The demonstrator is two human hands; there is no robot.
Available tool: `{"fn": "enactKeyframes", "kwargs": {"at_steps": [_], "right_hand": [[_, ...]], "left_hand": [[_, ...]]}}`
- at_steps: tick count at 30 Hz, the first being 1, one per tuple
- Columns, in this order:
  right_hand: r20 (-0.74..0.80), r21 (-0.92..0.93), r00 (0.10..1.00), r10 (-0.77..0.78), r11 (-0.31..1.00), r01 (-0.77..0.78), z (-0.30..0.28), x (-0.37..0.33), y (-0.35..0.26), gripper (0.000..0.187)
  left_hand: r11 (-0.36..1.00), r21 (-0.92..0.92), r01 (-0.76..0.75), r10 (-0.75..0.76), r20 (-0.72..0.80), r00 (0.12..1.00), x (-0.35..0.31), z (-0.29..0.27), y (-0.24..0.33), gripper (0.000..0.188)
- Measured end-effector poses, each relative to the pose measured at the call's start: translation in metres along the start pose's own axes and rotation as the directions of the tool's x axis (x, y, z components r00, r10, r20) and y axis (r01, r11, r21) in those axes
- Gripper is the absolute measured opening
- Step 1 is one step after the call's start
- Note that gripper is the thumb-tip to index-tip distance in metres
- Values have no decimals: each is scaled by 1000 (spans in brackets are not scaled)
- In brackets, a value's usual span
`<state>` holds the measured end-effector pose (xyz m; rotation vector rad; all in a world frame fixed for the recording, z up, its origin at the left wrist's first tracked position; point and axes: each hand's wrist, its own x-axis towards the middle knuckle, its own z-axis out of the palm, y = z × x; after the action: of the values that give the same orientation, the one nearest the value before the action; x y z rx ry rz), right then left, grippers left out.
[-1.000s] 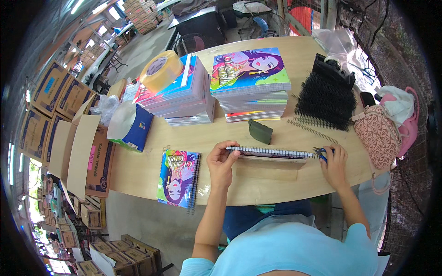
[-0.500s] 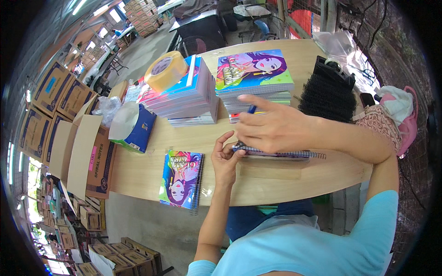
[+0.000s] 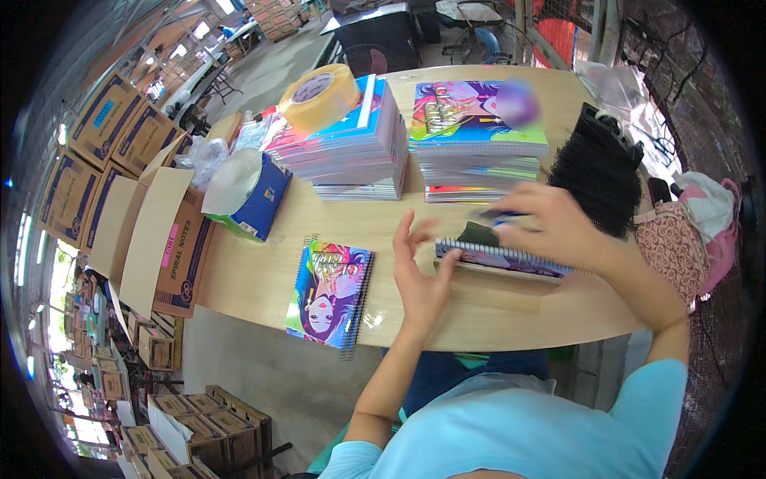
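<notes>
A spiral-bound notebook [image 3: 503, 259] stands on its long edge in front of me, wire coil upward. My left hand [image 3: 420, 275] is at its left end, the thumb touching it and the fingers raised and spread apart. Above the coil, my right hand [image 3: 554, 223] is closed on a small blue-handled tool [image 3: 504, 215]; motion blurs it, so its exact kind is unclear. Under that tool a dark green-black patch shows beside the coil. Another spiral notebook [image 3: 329, 295], with a colourful illustrated cover, lies flat to the left.
Notebook stacks [image 3: 479, 152] stand at the back; a tape roll [image 3: 319, 100] tops the left stack [image 3: 363, 156]. Black wire coils [image 3: 594, 176] lie at the right beside a patterned bag [image 3: 670, 247]. A blue box [image 3: 259, 195] and open carton [image 3: 179, 255] flank the table's left.
My right hand has moved right and down with the tool, away from the notebook's left end. My left fingers have loosened and spread. The whole view has shifted slightly.
</notes>
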<state>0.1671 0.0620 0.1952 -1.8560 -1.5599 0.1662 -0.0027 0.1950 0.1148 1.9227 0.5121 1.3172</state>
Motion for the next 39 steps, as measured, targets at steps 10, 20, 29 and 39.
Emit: {"fn": "enactKeyframes", "kwargs": {"at_steps": [10, 20, 29, 39], "right_hand": [[-403, -202, 823, 400, 838, -507, 66, -183, 93, 38], [-344, 111, 924, 168, 984, -138, 52, -132, 38, 51], [-302, 149, 938, 172, 980, -131, 60, -100, 33, 49], [-224, 154, 947, 230, 968, -198, 57, -110, 38, 52]], "left_hand": [[820, 341, -460, 402, 231, 886, 56, -48, 18, 36], [471, 791, 392, -321, -260, 911, 10, -220, -131, 25], [349, 936, 42, 146, -99, 984, 7, -188, -134, 35], [716, 677, -170, -291, 510, 809, 226, 47, -19, 52]]}}
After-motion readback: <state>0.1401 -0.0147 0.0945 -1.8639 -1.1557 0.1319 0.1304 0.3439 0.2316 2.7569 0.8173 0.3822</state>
